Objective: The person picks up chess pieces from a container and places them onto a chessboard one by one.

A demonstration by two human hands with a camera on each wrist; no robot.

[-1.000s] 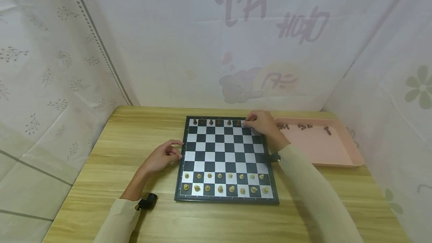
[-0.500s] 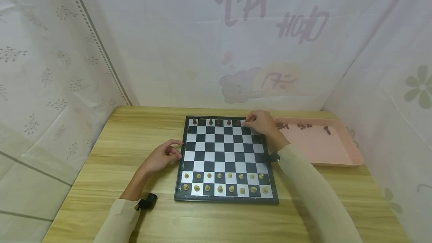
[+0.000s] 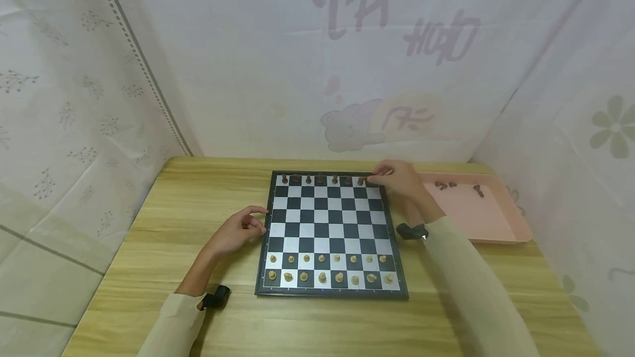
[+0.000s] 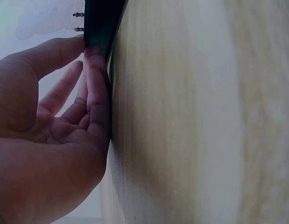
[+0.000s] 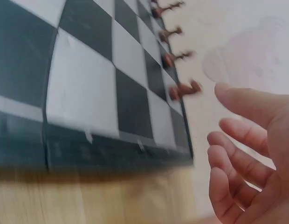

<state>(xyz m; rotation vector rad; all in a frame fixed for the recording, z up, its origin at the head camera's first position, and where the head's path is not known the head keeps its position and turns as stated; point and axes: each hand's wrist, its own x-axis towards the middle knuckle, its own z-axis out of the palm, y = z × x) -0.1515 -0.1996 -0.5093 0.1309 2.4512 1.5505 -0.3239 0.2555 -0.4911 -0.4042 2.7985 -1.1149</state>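
Note:
In the head view a black-and-white chessboard [image 3: 322,216] lies on the table. My left hand [image 3: 241,230] is at its left edge, with fingertips touching the dark frame; the left wrist view shows the fingers [image 4: 95,79] against the board's side. My right hand [image 3: 399,180] is over the far right corner, holding nothing. Just left of its fingertips stands a brown chess knight [image 3: 361,180], last in the far row of brown pieces. In the right wrist view a gap shows between this knight [image 5: 185,89] and the thumb tip, and the fingers are loosely bent.
Cream chess pieces [image 3: 322,277] fill the two near rows. A pink tray [image 3: 471,214] stands right of the board, with a few brown pieces [image 3: 443,185] lying in it; the right forearm covers its left part. The wooden table [image 3: 208,180] meets a printed curtain behind.
My right hand has let go of the knight on the far row and moved right, away from it. My left hand has stayed at the board's edge.

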